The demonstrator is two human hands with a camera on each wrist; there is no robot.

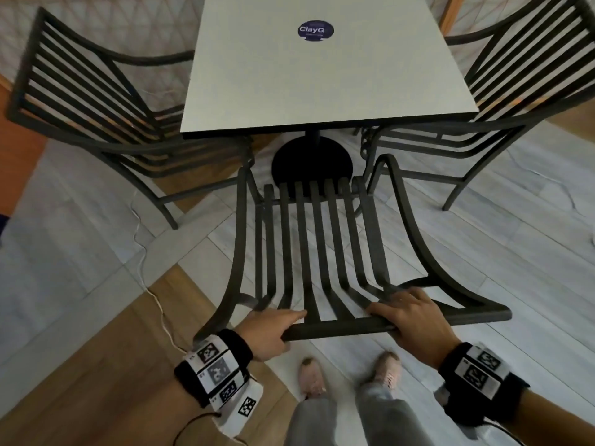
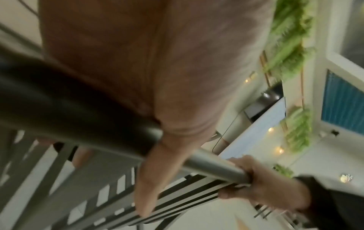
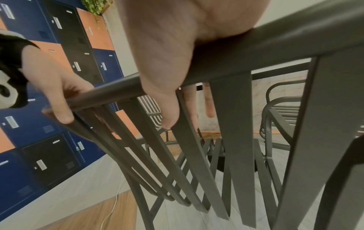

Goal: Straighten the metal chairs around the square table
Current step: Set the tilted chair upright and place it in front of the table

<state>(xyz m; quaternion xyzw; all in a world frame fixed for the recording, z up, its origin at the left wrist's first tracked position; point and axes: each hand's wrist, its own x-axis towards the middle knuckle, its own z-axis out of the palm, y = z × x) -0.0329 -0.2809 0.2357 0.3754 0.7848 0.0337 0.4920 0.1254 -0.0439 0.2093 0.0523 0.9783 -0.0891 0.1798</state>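
A dark metal chair point(image 1: 322, 252) with a slatted back and seat stands in front of me, facing the square white table point(image 1: 322, 75). Its seat front sits just short of the table's near edge. My left hand point(image 1: 273, 329) grips the chair's top rail point(image 1: 347, 328) near its left end, thumb under the bar. My right hand point(image 1: 415, 317) grips the same rail further right, fingers curled over it. In the left wrist view my left hand point(image 2: 149, 109) wraps the rail point(image 2: 214, 168). In the right wrist view my right hand point(image 3: 167, 62) holds the rail point(image 3: 256, 51).
Two more metal chairs flank the table, one at the left point(image 1: 96, 101) and one at the right point(image 1: 502, 101), both angled. The table's black round base point(image 1: 309, 162) lies ahead of the seat. A white cable point(image 1: 154, 291) trails on the floor at the left. My feet point(image 1: 347, 375) stand behind the chair.
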